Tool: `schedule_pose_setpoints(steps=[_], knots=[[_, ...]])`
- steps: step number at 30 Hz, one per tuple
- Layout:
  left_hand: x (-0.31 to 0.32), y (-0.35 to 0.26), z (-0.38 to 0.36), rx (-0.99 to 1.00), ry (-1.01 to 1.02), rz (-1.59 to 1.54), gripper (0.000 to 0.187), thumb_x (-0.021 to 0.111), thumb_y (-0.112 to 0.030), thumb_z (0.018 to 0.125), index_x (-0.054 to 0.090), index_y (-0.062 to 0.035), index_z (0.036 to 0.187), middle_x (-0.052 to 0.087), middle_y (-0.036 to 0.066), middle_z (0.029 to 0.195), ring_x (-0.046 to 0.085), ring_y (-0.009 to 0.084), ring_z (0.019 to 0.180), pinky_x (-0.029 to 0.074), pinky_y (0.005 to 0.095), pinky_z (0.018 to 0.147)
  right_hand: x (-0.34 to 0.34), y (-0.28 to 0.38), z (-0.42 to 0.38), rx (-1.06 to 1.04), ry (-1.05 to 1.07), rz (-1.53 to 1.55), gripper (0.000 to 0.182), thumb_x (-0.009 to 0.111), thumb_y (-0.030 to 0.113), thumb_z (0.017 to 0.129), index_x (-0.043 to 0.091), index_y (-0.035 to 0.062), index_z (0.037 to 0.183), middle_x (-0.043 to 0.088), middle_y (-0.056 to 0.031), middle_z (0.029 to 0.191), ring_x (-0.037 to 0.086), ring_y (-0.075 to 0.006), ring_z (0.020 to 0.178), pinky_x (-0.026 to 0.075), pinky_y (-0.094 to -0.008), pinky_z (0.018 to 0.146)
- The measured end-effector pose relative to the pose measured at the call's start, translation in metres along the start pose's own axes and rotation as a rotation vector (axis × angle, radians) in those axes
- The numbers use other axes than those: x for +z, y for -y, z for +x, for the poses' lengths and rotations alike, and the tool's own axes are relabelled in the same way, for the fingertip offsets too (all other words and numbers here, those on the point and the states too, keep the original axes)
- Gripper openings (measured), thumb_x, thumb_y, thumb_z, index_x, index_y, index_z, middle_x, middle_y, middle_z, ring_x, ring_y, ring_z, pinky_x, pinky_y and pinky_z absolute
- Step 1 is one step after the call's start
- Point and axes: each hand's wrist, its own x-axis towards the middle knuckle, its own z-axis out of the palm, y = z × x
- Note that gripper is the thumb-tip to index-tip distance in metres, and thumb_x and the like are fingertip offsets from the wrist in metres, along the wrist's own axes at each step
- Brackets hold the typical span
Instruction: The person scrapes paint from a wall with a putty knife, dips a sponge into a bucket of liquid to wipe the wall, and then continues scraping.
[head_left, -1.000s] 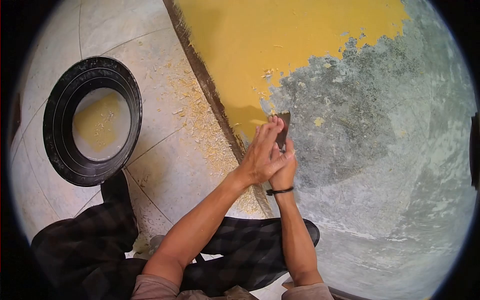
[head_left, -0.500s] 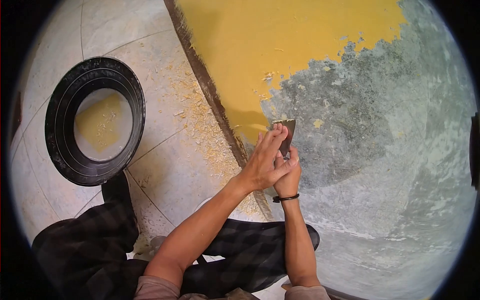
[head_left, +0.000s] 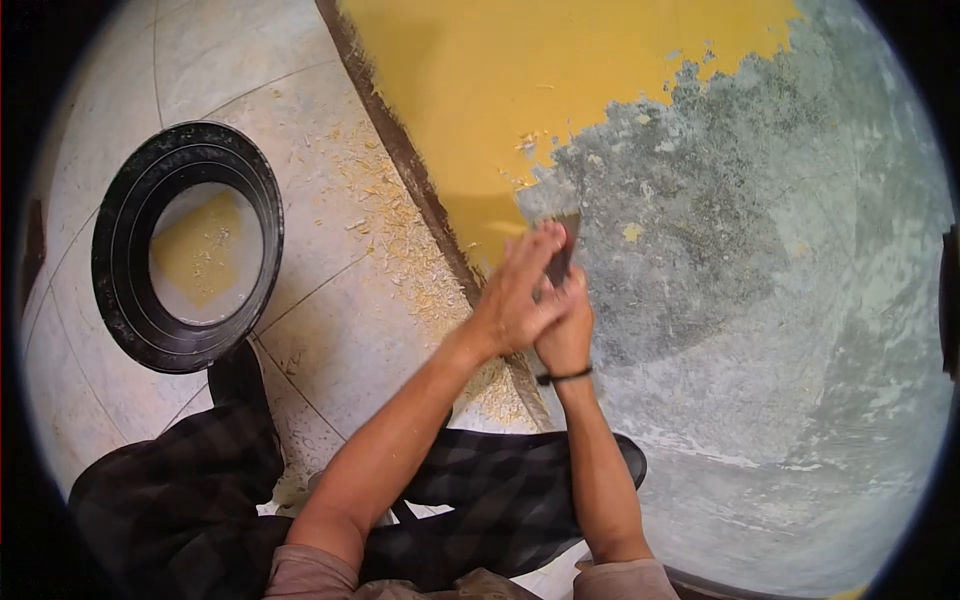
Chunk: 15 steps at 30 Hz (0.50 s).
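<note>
No lettering, label, brand, number or sign can be read anywhere in the head view

1 dark, flat scraper, partly hidden, has its wide edge near the yellow paint of the patchy grey wall.

Handle of the scraper hidden by the fingers, blade edge blurred

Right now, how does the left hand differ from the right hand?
The left hand has its fingers over the scraper's blade; the right hand sits lower in the picture. The left hand's wrist is bare; the right hand's wears a black band. Both hands are at the same scraper.
</note>
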Motion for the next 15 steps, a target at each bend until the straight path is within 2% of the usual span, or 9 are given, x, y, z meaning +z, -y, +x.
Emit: schedule_pose_setpoints(steps=[5, 7, 8, 10, 11, 13, 15], knots=[[0.020, -0.012, -0.017, -0.057, 0.002, -0.052, 0.064, 0.056, -0.033, 0.089, 0.039, 0.0080, 0.134, 0.038, 0.025, 0.138, 0.033, 0.0390, 0.133, 0.024, 0.0439, 0.110, -0.010, -0.015, -0.024, 0.103, -0.035, -0.125, 0.026, 0.055, 0.012, 0.090, 0.049, 0.0043, 0.114, 0.066, -0.0226, 0.088, 0.067, -0.0394, 0.086, 0.050, -0.0401, 0.066], [0.020, -0.008, -0.011, -0.057, -0.007, -0.032, 0.065, 0.056, -0.034, 0.088, 0.038, 0.0082, 0.134, 0.038, 0.025, 0.138, 0.033, 0.0390, 0.133, 0.024, 0.0442, 0.110, -0.005, -0.017, -0.017, -0.017, -0.059, -0.092, 0.026, 0.054, 0.013, 0.091, 0.049, 0.0047, 0.115, 0.066, -0.0227, 0.087, 0.067, -0.0392, 0.086, 0.050, -0.0402, 0.066], [0.022, -0.003, -0.007, -0.025, -0.072, -0.012, 0.070, 0.057, -0.039, 0.088, 0.037, 0.0088, 0.135, 0.040, 0.024, 0.134, 0.034, 0.0390, 0.131, 0.023, 0.0463, 0.109, -0.001, -0.015, -0.009, -0.024, -0.059, -0.088, 0.026, 0.054, 0.013, 0.091, 0.049, 0.0047, 0.115, 0.066, -0.0227, 0.087, 0.067, -0.0392, 0.086, 0.050, -0.0402, 0.066], [0.015, 0.003, 0.003, 0.013, -0.125, 0.016, 0.075, 0.058, -0.043, 0.087, 0.036, 0.0097, 0.136, 0.042, 0.024, 0.131, 0.036, 0.0395, 0.129, 0.024, 0.0474, 0.108, 0.008, -0.007, 0.013, -0.138, -0.078, -0.073, 0.027, 0.053, 0.015, 0.091, 0.048, 0.0047, 0.116, 0.064, -0.0246, 0.085, 0.065, -0.0430, 0.085, 0.050, -0.0421, 0.065], [0.004, 0.007, 0.014, 0.015, -0.120, 0.021, 0.074, 0.057, -0.042, 0.088, 0.036, 0.0099, 0.136, 0.041, 0.025, 0.132, 0.037, 0.0400, 0.128, 0.025, 0.0463, 0.108, 0.013, -0.003, 0.023, -0.130, -0.081, -0.070, 0.027, 0.053, 0.015, 0.091, 0.048, 0.0047, 0.116, 0.064, -0.0246, 0.085, 0.065, -0.0430, 0.085, 0.050, -0.0421, 0.065], [-0.015, 0.011, 0.026, -0.021, -0.125, 0.001, 0.070, 0.058, -0.039, 0.088, 0.038, 0.0098, 0.134, 0.040, 0.026, 0.135, 0.037, 0.0410, 0.128, 0.027, 0.0445, 0.107, 0.021, 0.007, 0.037, 0.016, 0.009, -0.041, 0.026, 0.052, 0.017, 0.091, 0.047, 0.0057, 0.114, 0.062, -0.0264, 0.083, 0.062, -0.0463, 0.085, 0.050, -0.0446, 0.064], [-0.015, 0.013, 0.025, -0.015, -0.116, 0.004, 0.065, 0.057, -0.034, 0.088, 0.038, 0.0082, 0.134, 0.039, 0.025, 0.137, 0.035, 0.0385, 0.131, 0.027, 0.0428, 0.108, 0.019, 0.013, 0.039, -0.020, 0.012, -0.052, 0.024, 0.051, 0.017, 0.092, 0.047, 0.0065, 0.113, 0.062, -0.0268, 0.083, 0.061, -0.0470, 0.084, 0.049, -0.0453, 0.064]])
